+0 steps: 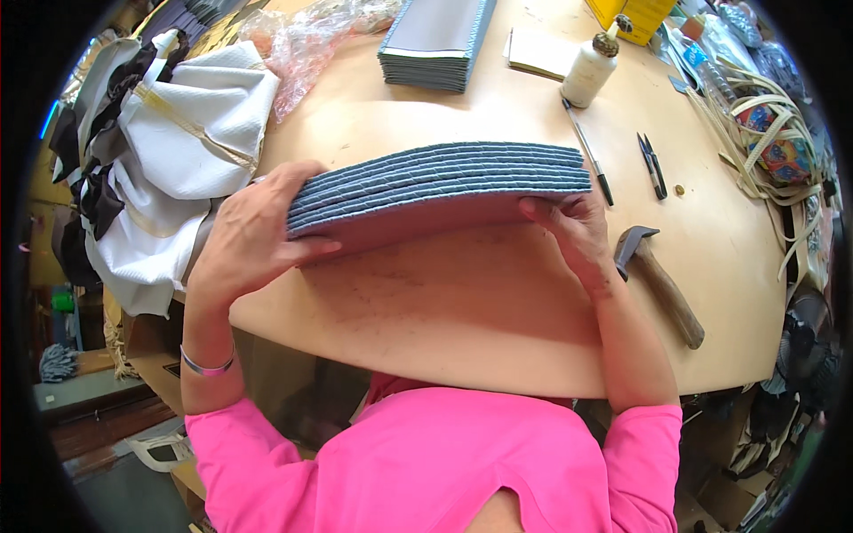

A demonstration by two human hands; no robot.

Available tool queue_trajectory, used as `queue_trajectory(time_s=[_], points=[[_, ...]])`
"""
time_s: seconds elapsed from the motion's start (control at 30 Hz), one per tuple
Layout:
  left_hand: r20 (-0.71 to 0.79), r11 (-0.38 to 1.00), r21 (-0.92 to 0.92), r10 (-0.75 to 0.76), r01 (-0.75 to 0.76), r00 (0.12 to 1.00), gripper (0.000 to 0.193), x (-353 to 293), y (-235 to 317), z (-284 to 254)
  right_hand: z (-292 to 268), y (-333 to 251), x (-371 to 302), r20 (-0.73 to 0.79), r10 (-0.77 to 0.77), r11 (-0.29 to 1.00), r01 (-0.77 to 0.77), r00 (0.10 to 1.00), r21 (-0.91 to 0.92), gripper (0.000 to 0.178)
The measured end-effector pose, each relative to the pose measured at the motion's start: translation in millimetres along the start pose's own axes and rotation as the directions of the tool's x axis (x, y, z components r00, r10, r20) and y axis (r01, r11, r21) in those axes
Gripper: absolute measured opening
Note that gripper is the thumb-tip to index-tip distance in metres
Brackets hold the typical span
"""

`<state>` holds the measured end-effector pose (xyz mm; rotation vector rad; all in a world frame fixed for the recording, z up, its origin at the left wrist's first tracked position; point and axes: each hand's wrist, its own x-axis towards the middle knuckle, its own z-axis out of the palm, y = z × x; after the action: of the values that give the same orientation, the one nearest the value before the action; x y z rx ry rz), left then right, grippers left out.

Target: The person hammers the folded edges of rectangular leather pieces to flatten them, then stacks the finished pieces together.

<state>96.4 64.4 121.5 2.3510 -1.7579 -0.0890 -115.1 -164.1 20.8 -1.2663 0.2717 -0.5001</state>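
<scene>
Between my two hands is a stack of long blue-grey panels (435, 176) with stitched edges, held on edge and bowed slightly upward in the middle. Its near face looks dull reddish. My left hand (253, 222) grips the left end, thumb across the near face and fingers behind. At the other end my right hand (577, 233) closes on the stack, its thumb pressed to the near face; most of its fingers are hidden. Just right of my right forearm lies a hammer (666, 289) with a wooden handle. A second stack of similar panels (431, 53) rests farther back on the table.
Right of the stack lie a pen (588, 151) and thread snips (651, 166) on the table (498, 338). Behind them stands a white glue bottle (591, 71) beside pale sheets (539, 53). White material (200, 115) and clear plastic (311, 44) cover the left; cream strips (755, 160) bundle at right.
</scene>
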Motion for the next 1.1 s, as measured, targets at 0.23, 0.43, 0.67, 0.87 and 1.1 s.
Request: queue_trajectory(time_s=[0.23,0.43,0.67,0.87,1.1], points=[[-0.037,0.994,0.100,0.051,-0.047,0.998,0.066,-8,5,7,-4,13,3,0.040,-0.039,0.997,0.042,0.998,-0.068,0.048],[-0.076,0.984,0.108,0.152,-0.143,0.986,0.059,16,35,19,-15,15,6,0.156,0.065,0.934,-0.005,0.986,-0.358,0.045],[0.119,0.981,-0.188,-0.034,0.056,0.992,0.041,27,22,-8,-16,-37,25,0.134,0.044,0.969,-0.009,0.990,-0.246,0.049],[-0.227,0.808,-0.578,-0.026,-0.113,0.974,0.044,47,-1,-10,16,-61,46,0.257,-0.169,0.852,0.010,0.952,0.523,0.060],[-0.161,0.630,-0.776,-0.243,0.029,0.957,0.055,151,-24,-13,26,-98,142,0.094,-0.068,0.981,0.084,0.993,-0.173,0.048]])
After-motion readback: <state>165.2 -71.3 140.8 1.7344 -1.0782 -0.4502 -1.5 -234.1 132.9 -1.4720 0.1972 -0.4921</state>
